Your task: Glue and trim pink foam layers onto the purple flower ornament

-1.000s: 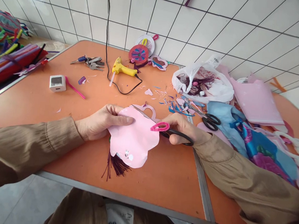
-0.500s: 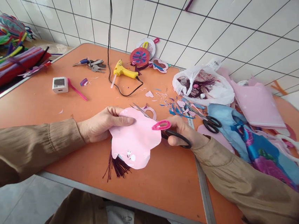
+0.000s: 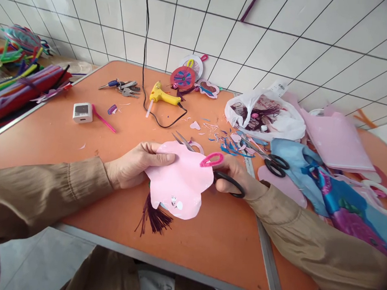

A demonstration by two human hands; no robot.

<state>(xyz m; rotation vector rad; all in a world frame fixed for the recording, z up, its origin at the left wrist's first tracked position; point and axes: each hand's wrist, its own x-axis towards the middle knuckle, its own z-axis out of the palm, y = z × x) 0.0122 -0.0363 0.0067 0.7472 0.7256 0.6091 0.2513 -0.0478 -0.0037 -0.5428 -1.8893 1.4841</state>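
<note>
Pink was the piece between your hands, but begin out past your left hand. The pipe cleaners [image 3: 14, 91] lay heaped well to its outer side, and the white box [image 3: 82, 112] sat on the table [image 3: 59, 146] ahead of that wrist, both out of the working space. Your left hand [image 3: 133, 169] pinched the pink sheet [image 3: 179, 180] at its edge, thumb on top and fingers under. That grip seemed meant to lift it off the table so blades could pass beneath. Its purple tassel [image 3: 155, 216] hung toward you, below the hand. The scissors [image 3: 231, 183] ran under the sheet, their tips showing slightly parted beyond its far edge. Your right hand [image 3: 236, 174] was closed around the black handle, just beside the sheet's pink loop [image 3: 211, 159]. A second pair of scissors [image 3: 274, 164] lay ahead of that hand, near the plastic bag [image 3: 284, 122].
</note>
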